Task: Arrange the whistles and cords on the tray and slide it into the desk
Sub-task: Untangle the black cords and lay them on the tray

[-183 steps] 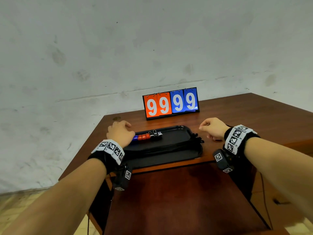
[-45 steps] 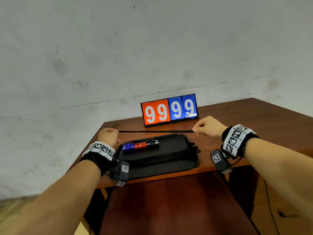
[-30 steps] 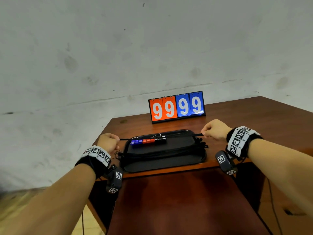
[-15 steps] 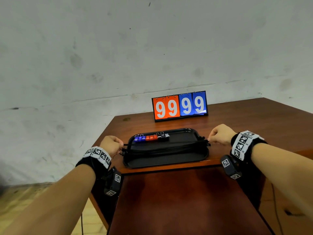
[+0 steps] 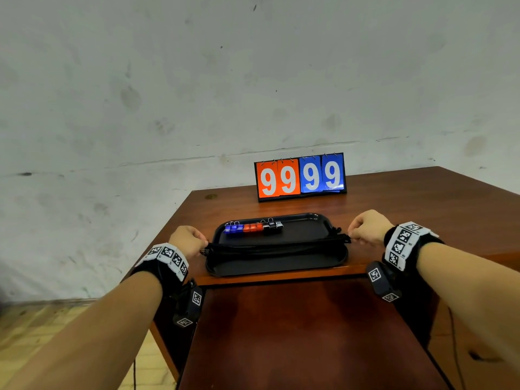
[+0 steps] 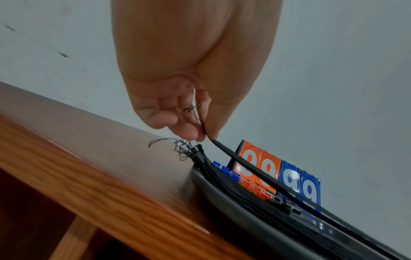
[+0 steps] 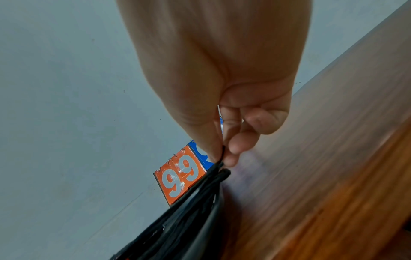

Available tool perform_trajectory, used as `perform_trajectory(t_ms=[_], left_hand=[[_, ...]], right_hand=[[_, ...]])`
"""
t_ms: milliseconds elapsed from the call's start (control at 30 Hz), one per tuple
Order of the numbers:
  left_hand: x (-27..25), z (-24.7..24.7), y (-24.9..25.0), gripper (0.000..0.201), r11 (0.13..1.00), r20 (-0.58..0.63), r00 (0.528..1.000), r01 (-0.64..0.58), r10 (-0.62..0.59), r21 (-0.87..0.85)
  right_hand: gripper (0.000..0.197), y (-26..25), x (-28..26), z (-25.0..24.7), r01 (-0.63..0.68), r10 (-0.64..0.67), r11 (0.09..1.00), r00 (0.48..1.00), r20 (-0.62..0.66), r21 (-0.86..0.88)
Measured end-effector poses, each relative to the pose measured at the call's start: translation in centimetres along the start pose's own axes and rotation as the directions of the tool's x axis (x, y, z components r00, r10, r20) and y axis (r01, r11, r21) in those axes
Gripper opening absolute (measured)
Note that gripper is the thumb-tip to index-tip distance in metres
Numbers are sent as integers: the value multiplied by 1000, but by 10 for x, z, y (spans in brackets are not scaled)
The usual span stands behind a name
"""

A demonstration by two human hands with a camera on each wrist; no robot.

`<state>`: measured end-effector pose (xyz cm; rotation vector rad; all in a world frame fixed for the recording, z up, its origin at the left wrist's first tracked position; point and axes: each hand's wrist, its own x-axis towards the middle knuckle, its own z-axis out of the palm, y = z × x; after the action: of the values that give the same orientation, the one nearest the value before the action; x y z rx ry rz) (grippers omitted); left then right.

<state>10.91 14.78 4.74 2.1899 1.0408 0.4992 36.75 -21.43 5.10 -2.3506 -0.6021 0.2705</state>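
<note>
Black cord [image 5: 277, 241] pinched taut across tray [image 5: 277, 267].

From the head view, both fists hide how the fingers [image 5: 200, 240] pinch the cord [image 5: 277, 242]. The whistles [image 5: 253, 227] are too small to count. The right wrist view's bottom edge cuts off the tray [image 7: 200, 234], and its worktop [image 7: 333, 184] is blurred.
</note>
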Motion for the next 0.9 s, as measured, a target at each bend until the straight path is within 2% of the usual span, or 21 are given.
perform_trajectory(t_ms=[233, 533, 667, 800, 900], left_hand=[[2, 1, -2, 10, 999, -14, 1000, 8, -7, 45], [7, 1, -5, 13, 995, -7, 1000, 28, -27, 100], [12, -3, -2, 13, 995, -31, 999, 25, -22, 100], [23, -4, 8, 9, 993, -6, 1000, 21, -20, 115], [33, 2, 19, 15, 991, 65, 997, 20, -29, 135]], right_hand=[[11, -1, 4, 5, 17, -17, 999, 1000, -18, 33], [6, -1, 8, 10, 20, -20, 1000, 999, 25, 0], [6, -4, 14, 4, 14, -14, 1000, 1000, -4, -1], [6, -13, 25, -3, 5, -6, 1000, 1000, 12, 28], [8, -23, 33, -4, -15, 13, 999, 998, 68, 29]])
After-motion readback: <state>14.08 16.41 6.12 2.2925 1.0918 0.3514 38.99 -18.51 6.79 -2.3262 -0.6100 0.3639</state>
